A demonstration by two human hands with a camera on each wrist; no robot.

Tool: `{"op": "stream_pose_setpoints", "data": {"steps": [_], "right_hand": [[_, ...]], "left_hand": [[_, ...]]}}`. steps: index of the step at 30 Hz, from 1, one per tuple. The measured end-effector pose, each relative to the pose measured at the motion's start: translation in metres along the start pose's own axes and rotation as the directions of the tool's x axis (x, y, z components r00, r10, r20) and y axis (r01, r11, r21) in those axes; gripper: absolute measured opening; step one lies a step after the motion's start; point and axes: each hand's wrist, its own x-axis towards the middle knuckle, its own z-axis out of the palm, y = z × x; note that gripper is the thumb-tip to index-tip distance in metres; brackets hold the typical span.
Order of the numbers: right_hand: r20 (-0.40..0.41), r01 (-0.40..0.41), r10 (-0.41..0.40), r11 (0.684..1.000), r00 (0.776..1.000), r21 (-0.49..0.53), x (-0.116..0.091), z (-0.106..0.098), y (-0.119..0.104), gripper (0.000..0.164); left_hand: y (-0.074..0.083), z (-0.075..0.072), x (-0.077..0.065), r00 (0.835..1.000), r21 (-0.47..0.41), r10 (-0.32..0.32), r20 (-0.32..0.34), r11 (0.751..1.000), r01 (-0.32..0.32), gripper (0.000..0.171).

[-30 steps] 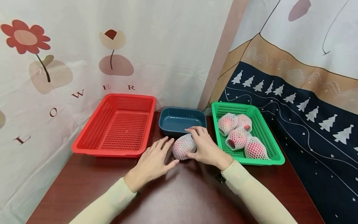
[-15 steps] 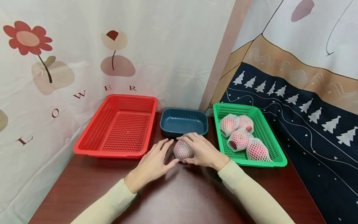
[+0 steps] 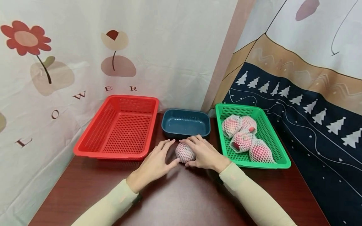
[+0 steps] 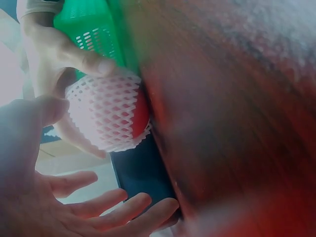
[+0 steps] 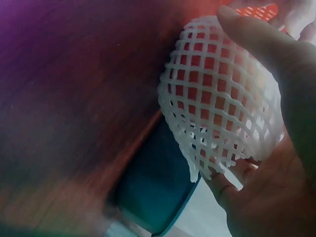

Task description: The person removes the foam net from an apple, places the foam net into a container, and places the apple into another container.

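A round red fruit in a white foam net [image 3: 185,152] sits low at the table's middle, in front of the dark blue tray [image 3: 186,125]. My right hand [image 3: 207,155] grips it from the right, thumb at the near side and fingers curled over the far side. Up close in the right wrist view, the foam net [image 5: 212,84] ends in a loose, open edge towards the tray. My left hand [image 3: 154,164] is spread on the fruit's left, fingers relaxed and apart from it. The left wrist view shows bare red skin at one side of the netted fruit [image 4: 106,111].
A red perforated basket [image 3: 110,154] stands at the left of the tray. At the right, a green basket [image 3: 273,138] holds several netted fruits [image 3: 242,140]. Printed curtains [image 3: 175,53] hang close behind the table [image 3: 181,201].
My right hand has turned the fruit, so its rounded end faces nearer and the net's longer side is hidden. The right fingers wrap further over it. My left hand has barely moved.
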Motion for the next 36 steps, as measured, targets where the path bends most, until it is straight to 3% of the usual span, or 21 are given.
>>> {"op": "stream_pose_setpoints", "data": {"steps": [6,12,22,27,31,36], "right_hand": [[0.005,-0.044,0.044,0.999,0.999,-0.03,0.0,0.008,0.0,0.106],[-0.009,-0.07,0.069,0.997,0.998,-0.028,0.001,0.011,-0.001,0.099],[-0.015,-0.136,0.139,0.983,0.99,0.125,0.001,0.018,-0.001,0.092],[-0.034,-0.173,0.182,0.969,0.983,0.176,-0.004,0.018,-0.002,0.093],[-0.062,-0.181,0.198,0.959,0.978,0.217,-0.005,0.015,-0.003,0.093],[-0.115,-0.161,0.199,0.947,0.973,0.279,-0.006,0.008,-0.005,0.092]], "left_hand": [[0.0,0.001,0.001,1.0,-0.031,-0.024,0.0,0.999,0.024,0.091],[0.0,0.001,0.003,0.999,-0.069,-0.04,-0.005,0.997,0.039,0.092],[0.001,0.003,0.004,0.998,-0.151,-0.066,-0.021,0.987,0.062,0.091],[0.001,0.003,0.004,0.995,-0.24,-0.097,0.0,0.966,0.094,0.094],[0.002,0.003,0.006,0.994,-0.298,-0.107,0.002,0.949,0.103,0.095],[0.003,0.004,0.007,0.993,-0.325,-0.113,-0.032,0.941,0.096,0.084]]}}
